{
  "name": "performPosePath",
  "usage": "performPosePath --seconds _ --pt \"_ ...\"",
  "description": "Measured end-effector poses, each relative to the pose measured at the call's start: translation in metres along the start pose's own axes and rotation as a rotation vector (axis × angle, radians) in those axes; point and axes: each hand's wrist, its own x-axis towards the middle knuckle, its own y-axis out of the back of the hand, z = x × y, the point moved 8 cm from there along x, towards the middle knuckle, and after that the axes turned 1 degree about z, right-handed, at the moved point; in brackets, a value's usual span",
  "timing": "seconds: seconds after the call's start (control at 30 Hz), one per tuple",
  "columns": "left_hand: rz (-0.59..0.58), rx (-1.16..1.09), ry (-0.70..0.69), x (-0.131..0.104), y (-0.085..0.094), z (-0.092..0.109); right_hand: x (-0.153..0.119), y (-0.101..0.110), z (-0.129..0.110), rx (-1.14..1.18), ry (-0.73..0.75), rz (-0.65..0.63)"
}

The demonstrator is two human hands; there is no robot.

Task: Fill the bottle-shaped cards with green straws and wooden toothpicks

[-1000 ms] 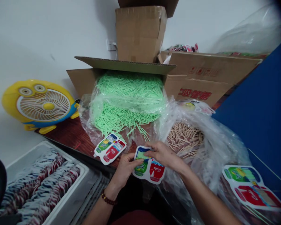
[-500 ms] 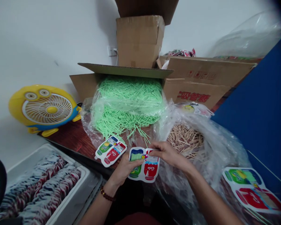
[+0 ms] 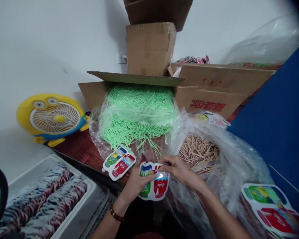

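Observation:
A two-part pouch (image 3: pixel 160 186) printed with a green soda can and a red cola can is between my hands above the table's front edge. My left hand (image 3: pixel 137 182) grips its left side, the thumb lying across the front. My right hand (image 3: pixel 175 168) pinches the upper right edge, fingers closed on it. Green sticks show through the pouch's upper left window. Another such pouch (image 3: pixel 119 163) lies to the left on the table. Behind it, green candy sticks (image 3: pixel 139 122) spill from a plastic bag in an open carton. Tan sticks (image 3: pixel 198 151) lie on plastic to the right.
A yellow fan (image 3: pixel 56 118) stands at the left. Below it, a white crate (image 3: pixel 89 189) holds rows of packed pouches. More pouches (image 3: pixel 274 209) lie at the right, beside a blue panel (image 3: pixel 271 132). Cardboard boxes (image 3: pixel 149 49) stand behind.
The view has shifted slightly, so most things sit lower and farther right. Both hands keep hold of the pouch, and a bright glare now shows on its upper right.

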Motion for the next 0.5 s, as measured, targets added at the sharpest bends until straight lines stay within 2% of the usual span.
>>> performPosePath --seconds 0.2,0.3,0.4,0.43,0.5 --pt "0.013 0.043 -0.078 -0.001 0.008 -0.003 0.004 -0.011 0.014 -0.103 -0.032 0.004" --pt "-0.014 0.016 -0.071 -0.003 0.006 -0.002 0.005 -0.014 0.012 -0.163 -0.004 -0.016" --pt "-0.01 -0.008 -0.065 -0.006 0.007 0.0 0.007 -0.004 -0.019 -0.219 0.082 -0.048" --pt "0.001 -0.014 -0.065 -0.006 0.008 0.0 0.007 0.005 -0.037 -0.206 0.131 -0.037" --pt "0.018 -0.014 -0.049 -0.007 0.011 -0.004 0.002 0.04 -0.078 -0.125 0.243 0.095"
